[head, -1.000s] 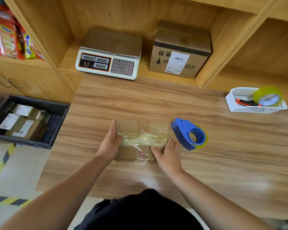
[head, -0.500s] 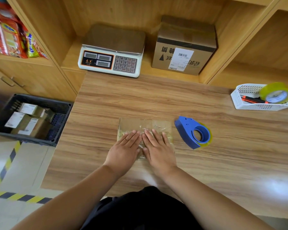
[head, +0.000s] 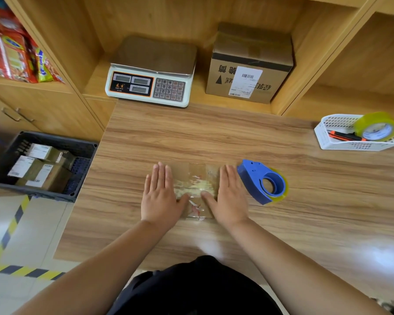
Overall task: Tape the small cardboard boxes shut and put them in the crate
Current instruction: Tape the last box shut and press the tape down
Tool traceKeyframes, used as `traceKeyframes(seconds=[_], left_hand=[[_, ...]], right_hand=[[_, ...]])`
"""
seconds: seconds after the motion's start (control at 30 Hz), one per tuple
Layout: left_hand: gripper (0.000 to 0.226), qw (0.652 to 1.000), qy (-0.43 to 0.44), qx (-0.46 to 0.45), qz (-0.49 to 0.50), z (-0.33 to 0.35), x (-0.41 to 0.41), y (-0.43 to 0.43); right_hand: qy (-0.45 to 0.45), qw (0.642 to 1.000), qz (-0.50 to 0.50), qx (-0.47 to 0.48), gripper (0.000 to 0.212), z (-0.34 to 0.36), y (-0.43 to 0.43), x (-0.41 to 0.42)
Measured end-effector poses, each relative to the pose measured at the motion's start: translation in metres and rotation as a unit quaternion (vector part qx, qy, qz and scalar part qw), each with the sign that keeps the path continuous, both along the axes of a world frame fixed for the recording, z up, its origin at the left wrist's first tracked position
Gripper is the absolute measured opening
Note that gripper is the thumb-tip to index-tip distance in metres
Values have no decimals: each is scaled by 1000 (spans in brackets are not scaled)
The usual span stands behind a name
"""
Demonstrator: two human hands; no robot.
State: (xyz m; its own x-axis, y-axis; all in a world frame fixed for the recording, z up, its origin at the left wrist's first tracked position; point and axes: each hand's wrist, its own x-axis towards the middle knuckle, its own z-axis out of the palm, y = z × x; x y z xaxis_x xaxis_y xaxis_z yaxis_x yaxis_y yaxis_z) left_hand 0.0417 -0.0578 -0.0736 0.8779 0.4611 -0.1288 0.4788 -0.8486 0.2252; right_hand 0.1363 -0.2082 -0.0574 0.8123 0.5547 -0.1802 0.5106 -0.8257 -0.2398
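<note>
A small flat cardboard box (head: 195,178) covered with clear tape lies on the wooden table (head: 214,137), near its front edge. My left hand (head: 160,196) lies flat with straight fingers over the box's left end. My right hand (head: 229,196) lies flat over its right end, and both thumbs touch the taped top. A blue tape dispenser (head: 263,181) stands just right of my right hand. On the floor to the left, the dark crate (head: 82,169) holds several labelled cardboard boxes (head: 41,172).
A weighing scale (head: 150,73) and a larger labelled carton (head: 250,64) sit in the shelf behind the table. At the far right, a white basket (head: 334,142) contains a roll of tape (head: 377,127) and an orange cutter. Snack packets (head: 16,55) fill the left shelf.
My hands lay side by side on the middle of the box half a second ago. They have slid apart along the tape to its two ends.
</note>
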Motion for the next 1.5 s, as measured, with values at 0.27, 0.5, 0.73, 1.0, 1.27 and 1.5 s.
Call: traceKeyframes(seconds=[0.27, 0.5, 0.73, 1.0, 1.27, 1.5], left_hand=[[107, 987, -24, -143, 75, 2, 15, -1], [95, 974, -27, -221, 40, 3, 11, 13], [72, 956, -33, -290, 4, -1, 2, 28], [62, 956, -80, -275, 57, 2, -1, 27], [31, 972, -73, -66, 214, 21, 35, 26], [96, 991, -40, -86, 93, 22, 39, -1]], right_hand=[[44, 998, -20, -35, 109, -7, 12, 10], [118, 988, 66, 81, 86, -8, -20, 30], [221, 959, 99, 147, 72, -8, -41, 58], [191, 968, 115, 115, 85, -4, -37, 77], [79, 991, 104, 17, 88, 6, -28, 67], [122, 990, 61, -30, 89, 3, -28, 42]])
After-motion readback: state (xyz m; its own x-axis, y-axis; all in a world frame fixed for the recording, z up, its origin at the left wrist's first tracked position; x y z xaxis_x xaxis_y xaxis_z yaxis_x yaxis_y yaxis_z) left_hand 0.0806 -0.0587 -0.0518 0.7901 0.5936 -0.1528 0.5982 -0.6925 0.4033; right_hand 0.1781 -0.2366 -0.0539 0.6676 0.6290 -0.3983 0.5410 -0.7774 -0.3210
